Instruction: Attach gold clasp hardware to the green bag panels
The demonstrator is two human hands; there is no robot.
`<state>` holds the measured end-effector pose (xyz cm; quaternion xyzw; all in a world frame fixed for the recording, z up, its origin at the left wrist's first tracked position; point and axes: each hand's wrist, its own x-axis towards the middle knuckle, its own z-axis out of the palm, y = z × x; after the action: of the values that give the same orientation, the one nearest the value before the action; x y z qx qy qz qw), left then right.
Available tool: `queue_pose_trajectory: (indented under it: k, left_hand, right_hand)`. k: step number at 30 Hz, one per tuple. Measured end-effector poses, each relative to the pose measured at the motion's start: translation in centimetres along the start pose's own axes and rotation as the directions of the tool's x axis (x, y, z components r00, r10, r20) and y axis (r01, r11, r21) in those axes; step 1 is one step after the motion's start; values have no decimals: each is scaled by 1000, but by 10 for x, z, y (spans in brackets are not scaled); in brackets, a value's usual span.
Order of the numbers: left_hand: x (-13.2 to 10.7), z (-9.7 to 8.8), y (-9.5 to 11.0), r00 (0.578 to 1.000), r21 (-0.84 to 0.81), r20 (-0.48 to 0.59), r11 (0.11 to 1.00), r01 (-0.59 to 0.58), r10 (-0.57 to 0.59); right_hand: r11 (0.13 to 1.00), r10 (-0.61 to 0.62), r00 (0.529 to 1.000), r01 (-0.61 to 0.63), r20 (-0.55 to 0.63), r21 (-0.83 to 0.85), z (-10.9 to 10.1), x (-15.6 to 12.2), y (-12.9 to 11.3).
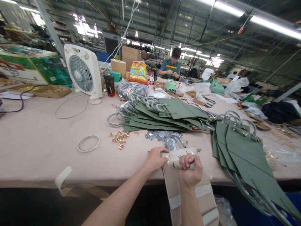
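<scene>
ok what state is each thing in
Left hand: on the beige panel, thumb and fingers apart
Right hand: closed around a tool
Beige panel: overhanging table edge
Green panels: piled, some overhanging
Gold fittings: loose, heaped
Grey plates: loose, scattered
White strip: coiled
Fan: upright, on or off unclear
Tumbler: upright, lidded
Bottle: upright

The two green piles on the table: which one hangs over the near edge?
The pile right of the right hand: it reaches beyond the table, while the other, farther pile lies wholly on it.

panel (171, 182): beige, off-white bands | stacked pieces (160, 121): dark green | fittings (121, 137): gold | tabletop (47, 135): pale pink
</scene>
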<state>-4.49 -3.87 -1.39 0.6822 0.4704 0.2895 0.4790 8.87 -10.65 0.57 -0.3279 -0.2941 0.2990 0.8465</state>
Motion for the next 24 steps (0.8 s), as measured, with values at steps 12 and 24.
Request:
queue_pose_trajectory:
  k: [12,24]
  left_hand:
    - [4,-2,2,996,-23,11,995,94,-94]
    - [8,-10,-11,985,-65,170,998,13,-2]
  right_hand:
    - [977,-198,979,201,47,-76,18,-26,29]
    - [917,-97,987,138,127,-374,29,-10,48]
